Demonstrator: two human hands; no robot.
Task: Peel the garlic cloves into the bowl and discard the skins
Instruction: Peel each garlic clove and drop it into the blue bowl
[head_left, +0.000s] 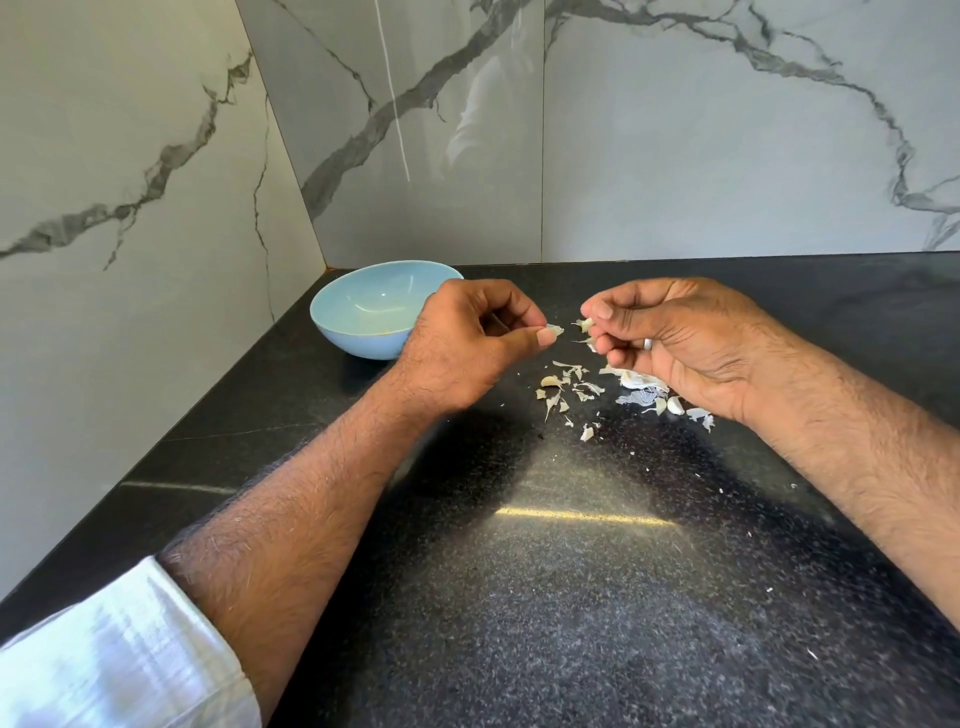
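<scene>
My left hand (467, 343) pinches a small piece of garlic skin (554, 329) between thumb and forefinger, just right of the light blue bowl (332, 322). My right hand (675, 338) holds a garlic clove (587, 326) in its fingertips, with skin hanging off it. The two hands are a short gap apart above the black counter (571, 571). Below them lie scattered skins (571, 387), a clove (550, 382) and, under my right palm, more garlic pieces (641, 382) and another clove (675, 405). The bowl looks empty.
The bowl sits in the back left corner where the marble-patterned walls (675, 156) meet. Tiny skin flakes dot the counter toward the right. A white sleeve (114, 660) covers my left upper forearm.
</scene>
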